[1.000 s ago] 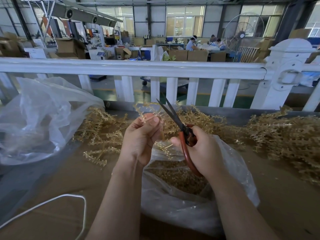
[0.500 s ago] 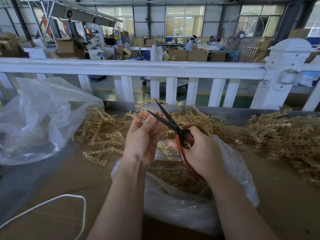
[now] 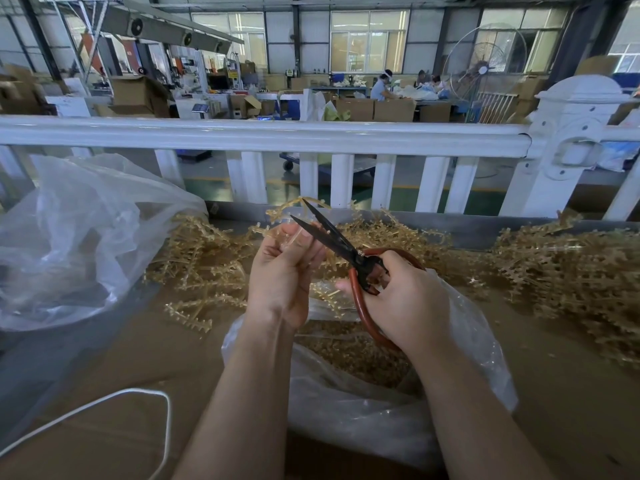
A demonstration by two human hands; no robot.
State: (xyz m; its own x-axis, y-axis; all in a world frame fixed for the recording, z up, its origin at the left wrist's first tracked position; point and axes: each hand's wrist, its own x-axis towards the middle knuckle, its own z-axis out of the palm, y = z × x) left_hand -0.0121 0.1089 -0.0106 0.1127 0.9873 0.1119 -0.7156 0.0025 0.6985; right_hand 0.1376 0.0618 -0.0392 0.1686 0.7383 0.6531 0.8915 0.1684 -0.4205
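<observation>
- Brown counter [image 3: 145, 348] across the whole foreground, carrying everything listed below.
- White railing [image 3: 242, 135] along the counter's far edge; factory hall behind it, too distant for detail.
- On the left, large clear bag [image 3: 69, 237], crumpled, lying on the counter, well apart from both hands.
- Dead centre, second clear bag [image 3: 363, 417] right under the wrists, mouth open upward, holding small golden cut pieces [image 3: 346, 348].
- On the right, golden sprue pile [image 3: 571, 278] heaped against the counter's back edge; thinner sprue scatter [image 3: 201, 261] left of centre, just beside the large clear bag.
- Grip of right hand [image 3: 405, 299] closed on scissors [image 3: 341, 245], fingers through the red handle loops.
- Grip of left hand [image 3: 280, 278] closed too, pinching a golden sprue strip [image 3: 284, 206] at the fingertips, raised above the second clear bag and in front of the sprue scatter.
- Scissors: black blades spread apart, pointing up and left; lower blade across the left fingertips, upper tip at the strip's curved top. Touching or just short, cannot tell.
- Strip: arcs over the left hand, clear of the counter.
- White cord [image 3: 168, 420] looped on the counter bottom left, apart from both arms.
</observation>
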